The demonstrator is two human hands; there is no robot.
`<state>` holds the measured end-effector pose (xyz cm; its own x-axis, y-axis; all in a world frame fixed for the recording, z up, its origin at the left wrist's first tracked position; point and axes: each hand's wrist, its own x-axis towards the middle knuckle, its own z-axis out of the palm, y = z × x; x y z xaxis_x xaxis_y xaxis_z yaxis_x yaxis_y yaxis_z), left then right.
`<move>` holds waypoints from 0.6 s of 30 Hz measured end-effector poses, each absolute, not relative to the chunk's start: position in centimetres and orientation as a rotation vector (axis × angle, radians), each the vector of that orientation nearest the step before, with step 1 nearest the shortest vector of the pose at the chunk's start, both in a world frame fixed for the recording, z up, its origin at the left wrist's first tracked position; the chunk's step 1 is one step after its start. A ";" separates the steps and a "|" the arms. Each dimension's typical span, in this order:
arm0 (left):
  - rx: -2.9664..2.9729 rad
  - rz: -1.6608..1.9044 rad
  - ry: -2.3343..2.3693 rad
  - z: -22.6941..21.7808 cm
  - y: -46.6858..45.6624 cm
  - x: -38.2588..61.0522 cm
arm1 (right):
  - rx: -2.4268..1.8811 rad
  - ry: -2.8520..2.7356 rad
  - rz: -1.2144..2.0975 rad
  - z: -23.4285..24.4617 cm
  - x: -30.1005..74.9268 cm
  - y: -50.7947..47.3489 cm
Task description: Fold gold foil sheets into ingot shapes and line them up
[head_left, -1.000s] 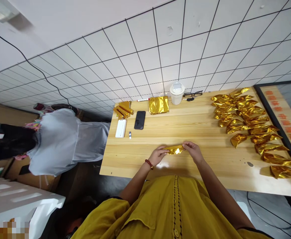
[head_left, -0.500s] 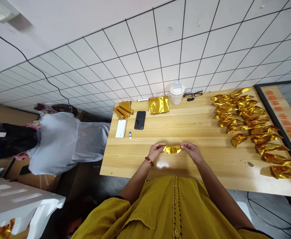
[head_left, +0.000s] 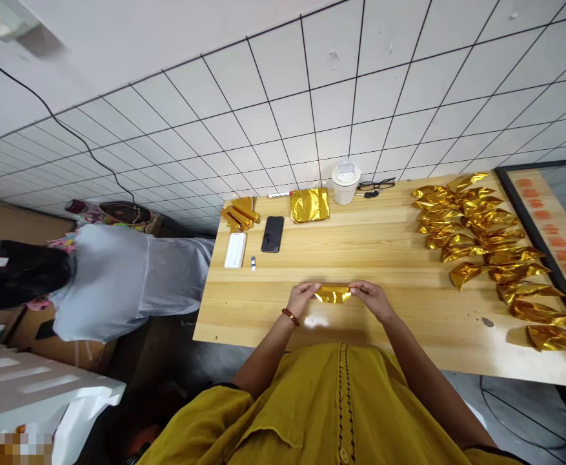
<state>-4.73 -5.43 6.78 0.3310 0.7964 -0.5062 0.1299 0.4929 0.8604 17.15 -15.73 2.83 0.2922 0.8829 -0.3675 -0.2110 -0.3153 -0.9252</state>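
A small folded piece of gold foil paper (head_left: 332, 295) is stretched between my two hands, just above the wooden table (head_left: 360, 252). My left hand (head_left: 303, 297) pinches its left end between thumb and fingers; a dark red bead bracelet circles that wrist. The right end is pinched the same way by my right hand (head_left: 372, 299). Folded gold foil ingots (head_left: 481, 216) lie in rows on the table's right side. A flat stack of gold foil sheets (head_left: 310, 205) rests at the back, near the wall.
Left on the table are folded gold strips (head_left: 241, 213), a black phone (head_left: 272, 234), a white power bank (head_left: 235, 250) and a small glue stick (head_left: 253, 263). A white lidded cup (head_left: 345, 183) stands by eyeglasses (head_left: 377, 184). Another person (head_left: 108, 278) is at far left, beside a white plastic crate (head_left: 35, 381).
The foil piece has tilted a little and its lower edge now looks more curved. Both hands keep their pinch and have shifted only slightly.
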 end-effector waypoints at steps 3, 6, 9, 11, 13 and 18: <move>0.998 0.624 1.216 6.4 -5.3 -4.4 | -1.476 -0.713 1.280 3.0 16.9 -15.7; 0.979 0.636 1.219 6.1 -5.1 -4.2 | -1.481 -0.733 1.307 3.2 16.9 -15.8; 0.956 0.612 1.190 6.3 -5.0 -4.1 | -1.477 -0.736 1.336 3.4 17.0 -15.8; 0.943 0.595 1.180 6.5 -4.9 -4.0 | -1.479 -0.768 1.355 3.4 17.0 -15.8; 0.923 0.600 1.191 6.6 -5.0 -3.7 | -1.493 -0.811 1.379 3.4 16.9 -15.7; 0.728 0.624 1.227 6.5 -5.8 -2.9 | -1.529 -0.848 1.309 3.0 16.5 -15.6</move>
